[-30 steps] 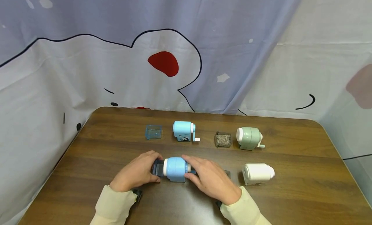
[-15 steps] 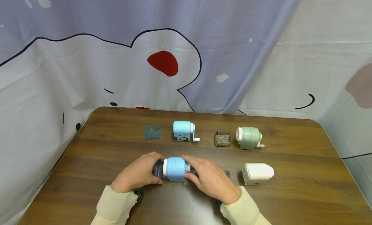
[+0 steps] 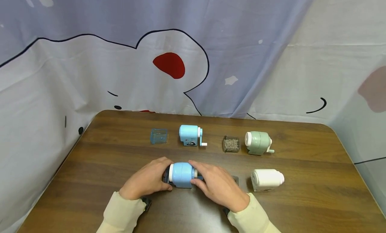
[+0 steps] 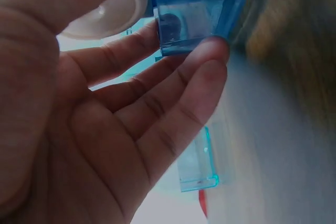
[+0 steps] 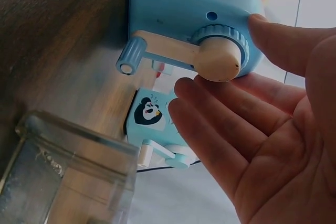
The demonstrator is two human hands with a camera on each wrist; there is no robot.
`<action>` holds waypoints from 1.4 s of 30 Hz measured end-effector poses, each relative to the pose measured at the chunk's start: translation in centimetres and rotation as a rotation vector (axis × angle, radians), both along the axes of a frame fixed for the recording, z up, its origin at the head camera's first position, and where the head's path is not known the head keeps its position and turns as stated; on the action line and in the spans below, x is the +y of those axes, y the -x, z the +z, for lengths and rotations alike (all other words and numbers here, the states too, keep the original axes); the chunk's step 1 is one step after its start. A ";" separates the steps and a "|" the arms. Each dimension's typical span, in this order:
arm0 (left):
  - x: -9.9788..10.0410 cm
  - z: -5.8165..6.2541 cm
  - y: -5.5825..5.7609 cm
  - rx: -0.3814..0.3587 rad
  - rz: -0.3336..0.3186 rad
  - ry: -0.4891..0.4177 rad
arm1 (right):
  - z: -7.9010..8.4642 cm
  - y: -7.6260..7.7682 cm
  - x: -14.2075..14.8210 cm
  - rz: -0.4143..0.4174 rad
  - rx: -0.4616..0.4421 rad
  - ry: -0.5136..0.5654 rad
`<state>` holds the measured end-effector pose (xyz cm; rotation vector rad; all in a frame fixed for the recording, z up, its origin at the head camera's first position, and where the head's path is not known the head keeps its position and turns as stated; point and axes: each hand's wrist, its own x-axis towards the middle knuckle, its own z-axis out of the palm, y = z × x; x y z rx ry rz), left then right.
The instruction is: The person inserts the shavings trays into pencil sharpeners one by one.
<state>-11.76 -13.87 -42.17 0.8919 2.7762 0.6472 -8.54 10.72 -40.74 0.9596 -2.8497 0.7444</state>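
Note:
A blue hand-crank pencil sharpener [image 3: 182,174] stands on the table between both hands. My left hand [image 3: 147,180] grips its translucent blue shavings drawer [image 4: 197,11] between thumb and fingers, at the sharpener's left end. Most of the drawer is hidden behind the fingers in the head view. Steadying the sharpener from the right, my right hand [image 3: 219,185] holds the body with thumb and fingers. In the right wrist view the crank handle [image 5: 131,56] points away from the palm.
Behind are a light-blue panda sharpener [image 3: 189,135], a clear blue drawer [image 3: 158,136], a drawer of shavings [image 3: 231,145] and a green sharpener [image 3: 259,143]. A white sharpener [image 3: 267,180] stands at right. A clear grey drawer [image 5: 86,166] lies near my right hand.
My left hand has moved right with the drawer, which now sits closer in against the sharpener. The right hand and the sharpener body have stayed in place.

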 end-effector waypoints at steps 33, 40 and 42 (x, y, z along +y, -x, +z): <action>0.7 -1.1 0.4 -0.040 -0.033 -0.102 | -0.2 0.0 -0.1 -0.002 0.014 0.014; 0.6 -1.2 0.5 -0.038 -0.040 -0.105 | -0.2 -0.1 -0.1 -0.005 0.007 0.016; 0.6 -1.2 0.5 -0.036 -0.041 -0.108 | -0.2 -0.1 -0.1 -0.005 0.004 0.019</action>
